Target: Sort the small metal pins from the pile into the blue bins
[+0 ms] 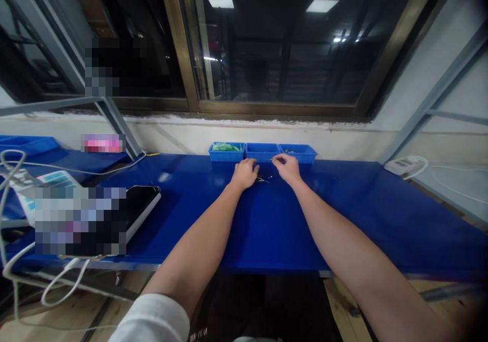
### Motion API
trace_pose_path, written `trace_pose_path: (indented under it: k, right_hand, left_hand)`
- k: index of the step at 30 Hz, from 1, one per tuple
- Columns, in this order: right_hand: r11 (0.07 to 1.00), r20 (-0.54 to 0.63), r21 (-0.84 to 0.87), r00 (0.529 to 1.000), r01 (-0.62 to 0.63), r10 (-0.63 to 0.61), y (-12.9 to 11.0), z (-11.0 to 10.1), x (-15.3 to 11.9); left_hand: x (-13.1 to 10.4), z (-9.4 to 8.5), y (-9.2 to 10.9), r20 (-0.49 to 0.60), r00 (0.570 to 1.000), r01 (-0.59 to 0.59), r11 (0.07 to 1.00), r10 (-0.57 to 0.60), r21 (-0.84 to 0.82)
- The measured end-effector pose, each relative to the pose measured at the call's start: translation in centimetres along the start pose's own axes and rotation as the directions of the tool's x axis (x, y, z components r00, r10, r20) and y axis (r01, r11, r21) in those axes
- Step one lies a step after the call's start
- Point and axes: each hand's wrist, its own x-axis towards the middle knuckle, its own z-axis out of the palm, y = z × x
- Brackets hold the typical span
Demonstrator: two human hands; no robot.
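Three blue bins stand side by side at the table's back edge. The left bin (227, 156) holds green items, the middle bin (263, 151) shows its blue inside, and the right bin (299, 154) has small items in it. My left hand (246, 173) rests low over the table in front of the left bin, fingers bent, beside small thin metallic pieces (261, 180). What it holds, if anything, is hidden. In front of the right bin, my right hand (286, 167) pinches a thin, small piece (270, 159) that points left.
On the blue table (259, 230), a black device with a white edge (143, 205) lies at the left with white cables. A white power strip (404, 165) sits at the right edge. Grey metal frames rise at both sides; a window is behind.
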Motion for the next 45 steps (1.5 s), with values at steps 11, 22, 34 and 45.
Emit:
trace_pose_path:
  k: [11,22,34,45]
  right_hand:
    - [0.922,-0.129,-0.385,0.992,-0.048,-0.003,1.5,-0.9,0.9]
    - [0.889,-0.098,-0.423,0.985,-0.172,0.144,3.0,-0.9,1.0]
    - [0.760,0.186,-0.612,0.894,-0.219,0.407,0.0,-0.7,1.0]
    - [0.754,0.399,-0.657,0.859,0.022,0.322,-1.3,0.4,-0.2]
  left_hand:
    - [0.0,0.1,-0.2,0.060,0.997,0.048,0.998,-0.050,0.027]
    - [-0.2,-0.1,-0.2,0.175,0.982,0.062,0.995,-0.074,0.077]
    - [-0.8,0.1,-0.2,0.480,0.877,-0.029,0.993,-0.031,0.117]
    - [-0.9,0.3,-0.1,0.419,0.908,-0.043,0.991,-0.012,0.123]
